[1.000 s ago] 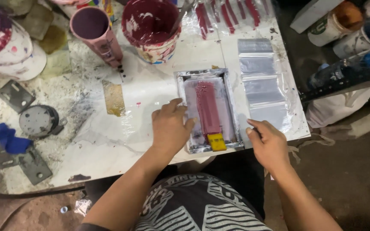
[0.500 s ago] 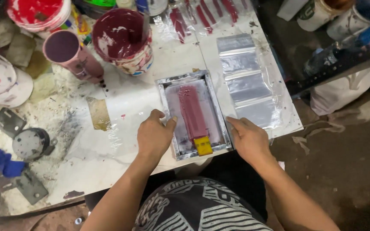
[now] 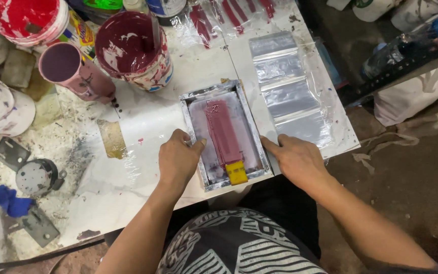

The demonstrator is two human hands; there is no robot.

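Note:
A small metal-framed printing screen (image 3: 193,117) lies on the white table near its front edge. A maroon-coated squeegee with a yellow handle (image 3: 225,136) rests lengthwise inside the frame. My left hand (image 3: 177,161) grips the frame's left edge, thumb reaching over the rim. My right hand (image 3: 296,158) presses against the frame's right edge, fingers flat on the table. Neither hand touches the squeegee.
A bucket of maroon ink (image 3: 134,49) stands behind the frame, with a pink cup (image 3: 72,71) and a red-ink bucket (image 3: 29,23) to its left. Clear plastic bags (image 3: 289,87) lie in a row to the right. Metal brackets (image 3: 24,167) and blue cloth (image 3: 10,201) sit far left.
The camera view has shifted so the frame sits more central. Both hands have closed in from the frame's near end onto its left and right edges.

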